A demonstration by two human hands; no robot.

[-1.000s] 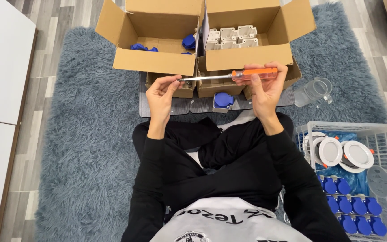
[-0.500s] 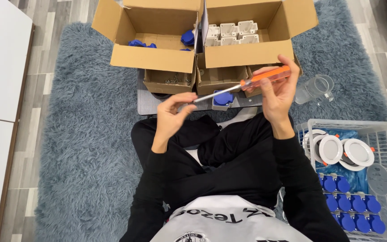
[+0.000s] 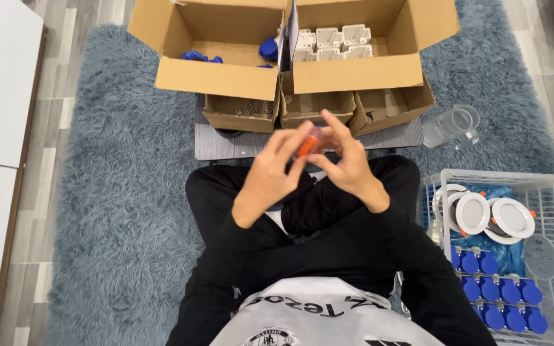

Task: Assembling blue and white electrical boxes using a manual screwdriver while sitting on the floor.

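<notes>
Left hand [image 3: 269,179]: closed on the orange plastic screwdriver handle [image 3: 307,142].
Right hand [image 3: 346,160]: fingertips pressed on the same handle.
Handle: held just below the small brown cardboard boxes [image 3: 315,109].

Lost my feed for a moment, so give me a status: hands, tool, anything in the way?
Both hands, left hand and right hand, closed on the orange-handled screwdriver above the lap. Cardboard boxes just beyond; nothing between the hands.

single head-worn view, looking steeply down, close over lap, rug [image 3: 117,211] and boxes [image 3: 290,57] beyond
</notes>
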